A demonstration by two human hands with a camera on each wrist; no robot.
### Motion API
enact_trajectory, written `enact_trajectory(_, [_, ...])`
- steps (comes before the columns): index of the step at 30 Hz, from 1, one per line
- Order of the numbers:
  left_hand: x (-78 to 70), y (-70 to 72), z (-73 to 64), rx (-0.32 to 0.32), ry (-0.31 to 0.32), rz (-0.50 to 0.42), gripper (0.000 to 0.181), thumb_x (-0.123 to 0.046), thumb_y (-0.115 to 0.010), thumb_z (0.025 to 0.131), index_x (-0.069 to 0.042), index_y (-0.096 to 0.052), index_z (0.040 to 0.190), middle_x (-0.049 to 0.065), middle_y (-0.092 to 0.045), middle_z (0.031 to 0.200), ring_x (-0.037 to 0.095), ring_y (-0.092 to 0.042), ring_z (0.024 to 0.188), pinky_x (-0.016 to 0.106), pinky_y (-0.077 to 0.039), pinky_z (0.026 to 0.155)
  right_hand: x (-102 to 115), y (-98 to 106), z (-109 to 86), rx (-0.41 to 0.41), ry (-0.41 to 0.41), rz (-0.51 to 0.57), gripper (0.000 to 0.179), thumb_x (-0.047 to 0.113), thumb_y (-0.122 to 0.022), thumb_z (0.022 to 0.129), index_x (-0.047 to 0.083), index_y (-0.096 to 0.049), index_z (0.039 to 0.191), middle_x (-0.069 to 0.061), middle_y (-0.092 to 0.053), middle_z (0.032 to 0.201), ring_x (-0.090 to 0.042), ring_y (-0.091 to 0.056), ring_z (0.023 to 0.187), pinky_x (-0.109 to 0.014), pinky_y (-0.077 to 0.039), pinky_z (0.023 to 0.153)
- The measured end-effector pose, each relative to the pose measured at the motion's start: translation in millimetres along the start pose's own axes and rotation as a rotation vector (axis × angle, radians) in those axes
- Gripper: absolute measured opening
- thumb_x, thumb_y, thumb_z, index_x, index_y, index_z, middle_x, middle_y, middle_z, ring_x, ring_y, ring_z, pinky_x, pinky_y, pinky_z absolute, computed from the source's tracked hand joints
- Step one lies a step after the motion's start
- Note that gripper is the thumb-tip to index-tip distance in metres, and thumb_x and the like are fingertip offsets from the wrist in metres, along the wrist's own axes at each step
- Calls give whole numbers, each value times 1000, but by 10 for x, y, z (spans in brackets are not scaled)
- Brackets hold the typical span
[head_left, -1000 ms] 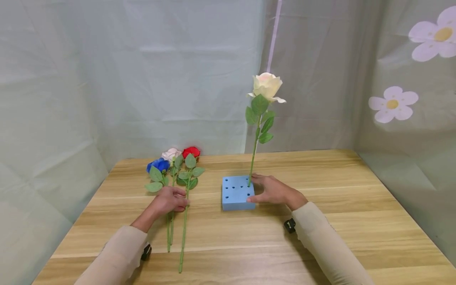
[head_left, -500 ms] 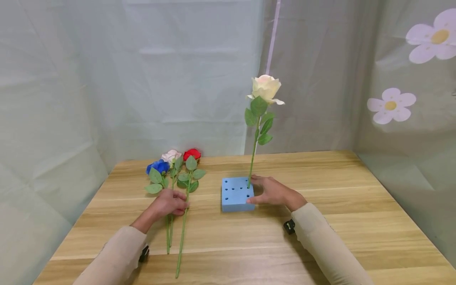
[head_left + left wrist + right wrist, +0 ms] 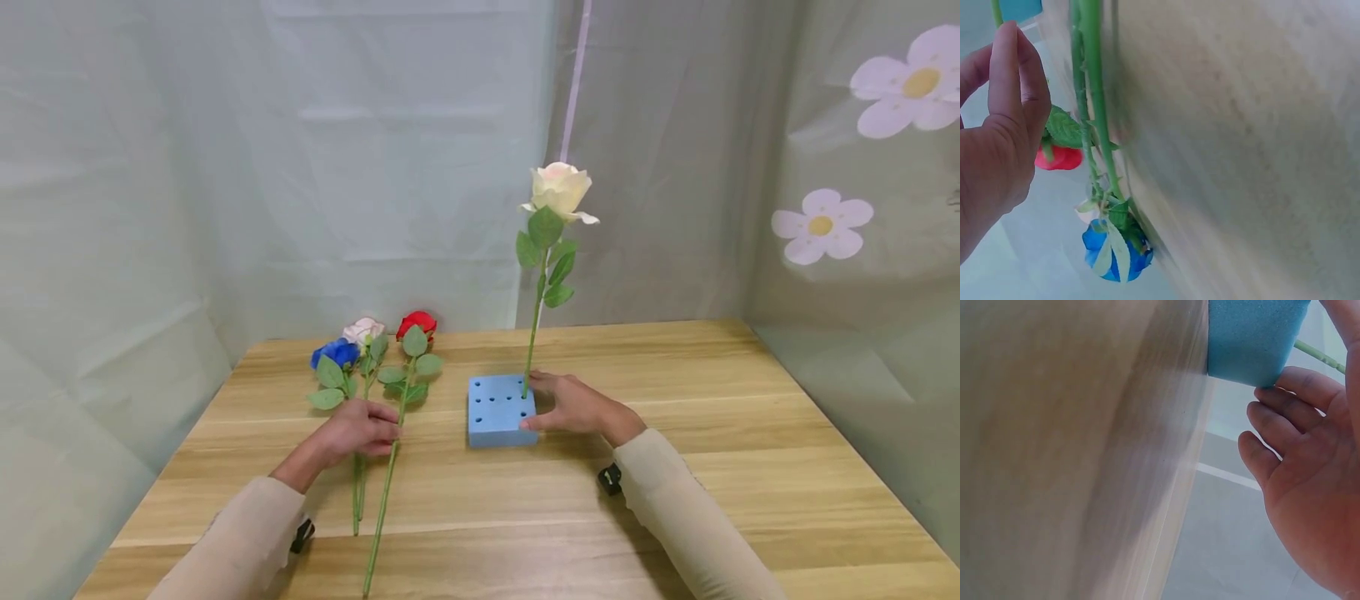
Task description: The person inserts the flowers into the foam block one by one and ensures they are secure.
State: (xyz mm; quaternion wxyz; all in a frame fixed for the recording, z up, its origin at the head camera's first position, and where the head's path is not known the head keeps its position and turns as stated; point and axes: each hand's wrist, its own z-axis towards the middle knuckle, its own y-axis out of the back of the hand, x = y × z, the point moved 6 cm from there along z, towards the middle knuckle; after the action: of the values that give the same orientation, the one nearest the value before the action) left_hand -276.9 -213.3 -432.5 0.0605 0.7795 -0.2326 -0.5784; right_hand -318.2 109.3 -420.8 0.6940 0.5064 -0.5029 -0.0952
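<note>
My left hand (image 3: 360, 429) pinches the green stem of a red rose (image 3: 417, 325) between thumb and fingers, about halfway down. In the left wrist view its fingertips meet at that stem, and the red bloom (image 3: 1063, 157) shows behind the hand. A blue foam block (image 3: 495, 432) with several holes sits on the table. My right hand (image 3: 573, 404) grips its right side, thumb at the near corner and fingers behind; the right wrist view shows fingertips against the block (image 3: 1254, 337). From a hole at the block's right side a cream-white rose (image 3: 561, 190) stands upright, leaning slightly right.
A blue rose (image 3: 335, 354) and a pale pink rose (image 3: 363, 331) lie side by side at the left, their stems passing under my left hand. The wooden table (image 3: 675, 517) ends at a cloth backdrop (image 3: 420, 167) behind and at both sides.
The red rose has shifted right in my left hand, its stem's lower end swinging left and nearer. The right hand, block and white rose keep their places.
</note>
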Motion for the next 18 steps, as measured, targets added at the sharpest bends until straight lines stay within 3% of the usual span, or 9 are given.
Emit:
enact_trajectory(9, [-110, -25, -20, 27, -84, -22, 31, 3, -64, 93, 17, -54, 119, 22, -66, 103, 20, -69, 83, 40, -62, 77, -27, -20, 10, -7, -1, -3, 88, 48, -77, 85, -3, -42, 148, -19, -32, 158, -34, -28, 146, -49, -28, 118])
enact_trajectory(18, [-204, -78, -17, 51, -110, -38, 39, 1, -61, 97, 20, -48, 128, 32, -61, 116, 28, -68, 97, 40, -60, 83, -35, -19, 12, -5, -11, 10, 90, 50, -78, 84, -2, -42, 148, -17, -30, 158, -33, -27, 147, -49, -27, 119])
